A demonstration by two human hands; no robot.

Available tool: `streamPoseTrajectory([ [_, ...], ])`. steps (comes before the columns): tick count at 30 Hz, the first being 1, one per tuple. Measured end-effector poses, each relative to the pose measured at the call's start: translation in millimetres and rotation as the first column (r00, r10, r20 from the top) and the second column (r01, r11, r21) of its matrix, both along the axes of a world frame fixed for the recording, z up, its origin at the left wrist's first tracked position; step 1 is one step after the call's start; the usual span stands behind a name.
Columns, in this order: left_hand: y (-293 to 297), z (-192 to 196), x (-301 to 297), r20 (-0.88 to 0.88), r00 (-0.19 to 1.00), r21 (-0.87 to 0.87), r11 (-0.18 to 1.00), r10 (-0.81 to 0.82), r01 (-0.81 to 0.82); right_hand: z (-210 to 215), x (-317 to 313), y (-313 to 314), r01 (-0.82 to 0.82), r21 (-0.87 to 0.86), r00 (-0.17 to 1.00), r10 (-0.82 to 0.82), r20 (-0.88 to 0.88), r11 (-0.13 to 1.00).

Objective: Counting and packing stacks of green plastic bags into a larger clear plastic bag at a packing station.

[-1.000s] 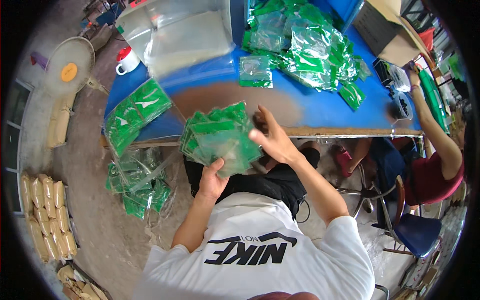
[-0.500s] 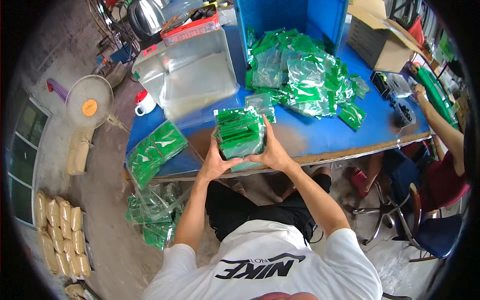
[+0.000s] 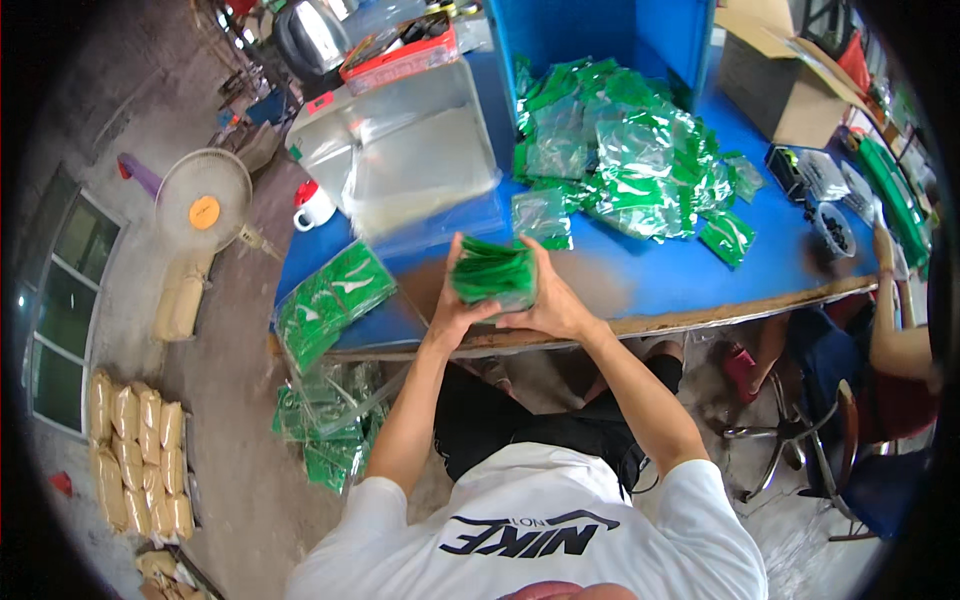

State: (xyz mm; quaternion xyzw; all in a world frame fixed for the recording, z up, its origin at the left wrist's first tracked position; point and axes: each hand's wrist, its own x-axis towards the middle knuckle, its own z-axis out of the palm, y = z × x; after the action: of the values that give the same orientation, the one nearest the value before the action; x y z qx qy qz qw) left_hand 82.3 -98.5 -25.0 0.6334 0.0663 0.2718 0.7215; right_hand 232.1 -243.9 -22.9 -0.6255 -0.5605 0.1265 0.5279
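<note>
Between my two hands is a stack of green plastic packets (image 3: pixel 494 274), held over the near edge of the table. My left hand (image 3: pixel 462 310) grips its left side, and my right hand (image 3: pixel 552 300) closes on its right side. The thumbs lie across the near face of the stack. The packets' upper edges are smeared by motion. Just beyond the hands a single clear and green packet (image 3: pixel 541 218) lies flat. A large heap of similar packets (image 3: pixel 635 150) spills from a blue bin (image 3: pixel 560 30). Left of my hands lies a clear bag of green packets (image 3: pixel 338 300).
The blue table (image 3: pixel 660 275) has a worn brown edge. A translucent plastic box (image 3: pixel 425 150) stands at the back left beside a red and white mug (image 3: pixel 313 206). More bagged packets (image 3: pixel 325 430) are below the table at left. A co-worker's arm (image 3: pixel 890 290) reaches in at right.
The stack has tipped, so its packet faces show less and its edges more. My hands still hold it on both sides. The whole view has shifted slightly, and the co-worker's arm has moved nearer.
</note>
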Motion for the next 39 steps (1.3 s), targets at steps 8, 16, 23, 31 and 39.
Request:
streamPoseTrajectory([
  [8, 0, -3, -7, -0.163, 0.986, -0.004, 1.0, 0.019, -0.02, 1, 0, -3, 0.045, -0.124, 0.996, -0.035, 0.081, 0.991],
  [16, -14, 8, -11, -0.048, 0.985, 0.283, 0.948, 0.165, -0.145, 0, 1, -2, -0.046, -0.089, 0.999, 0.045, -0.019, 0.995],
  [23, -6, -14, 0, 0.009, 0.997, 0.281, 0.956, 0.08, -0.079, -28, 11, -2, -0.101, -0.162, 0.983, 0.072, -0.171, 0.982],
  [31, -4, -9, -11, -0.019, 0.999, 0.131, 0.991, 0.041, -0.038, -6, -3, 6, -0.076, -0.123, 0.988, 0.058, -0.14, 0.989],
  [39, 4, -26, -13, -0.106, 0.989, 0.216, 0.973, 0.101, -0.076, -16, -6, 0, -0.081, -0.179, 0.992, 0.063, -0.106, 0.98],
])
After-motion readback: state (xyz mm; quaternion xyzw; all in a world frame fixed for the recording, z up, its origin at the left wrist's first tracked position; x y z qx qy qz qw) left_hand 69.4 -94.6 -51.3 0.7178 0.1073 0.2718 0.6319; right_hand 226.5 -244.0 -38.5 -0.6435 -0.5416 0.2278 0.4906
